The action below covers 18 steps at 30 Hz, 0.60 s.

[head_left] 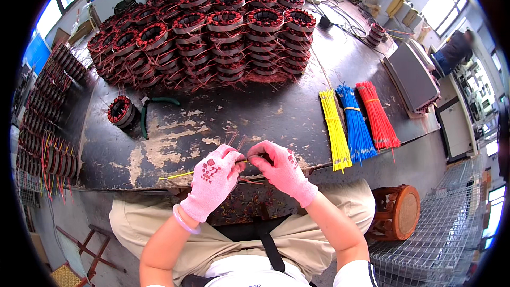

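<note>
Both my hands wear pink gloves and meet at the near edge of the bench. My left hand (215, 178) is closed in a pinch on a thin yellow wire (178, 175), whose free end sticks out leftward over the bench. Beside it, my right hand (281, 170) is also pinched closed; what lies between its fingertips is too small and covered to make out. Fine reddish wires (232, 138) rise just beyond the fingertips. A wound motor stator (121, 111) stands alone at the left, next to green-handled pliers (144, 119).
Stacked stators (228, 48) fill the bench's far side; more line the left (58, 159). Rightward lie bundles of yellow wires (334, 133), blue wires (357, 127) and red wires (378, 119). A wooden stool (396, 212) and wire mesh (435, 228) stand at the right. Someone (454, 50) is far off.
</note>
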Motion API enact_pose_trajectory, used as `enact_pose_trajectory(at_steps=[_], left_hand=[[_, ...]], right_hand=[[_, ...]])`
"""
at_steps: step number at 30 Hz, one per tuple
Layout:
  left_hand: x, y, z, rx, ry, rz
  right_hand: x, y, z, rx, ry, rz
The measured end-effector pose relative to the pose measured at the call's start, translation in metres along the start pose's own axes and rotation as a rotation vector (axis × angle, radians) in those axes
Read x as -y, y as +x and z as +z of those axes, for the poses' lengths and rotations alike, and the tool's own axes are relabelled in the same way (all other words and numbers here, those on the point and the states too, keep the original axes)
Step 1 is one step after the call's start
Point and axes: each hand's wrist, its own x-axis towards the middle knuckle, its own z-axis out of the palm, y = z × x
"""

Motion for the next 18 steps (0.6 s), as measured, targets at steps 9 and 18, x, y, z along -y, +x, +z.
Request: enact_pose_trajectory(at_steps=[9, 18], left_hand=[[0.009, 0.001, 0.012, -0.033, -0.085, 0.055], [0.013, -0.001, 0.018, -0.058, -0.07, 0.11]], right_hand=[[-0.003, 0.008, -0.007, 0.089, 0.102, 0.157], [0.0, -0.017, -0.009, -0.104, -0.345, -0.077]])
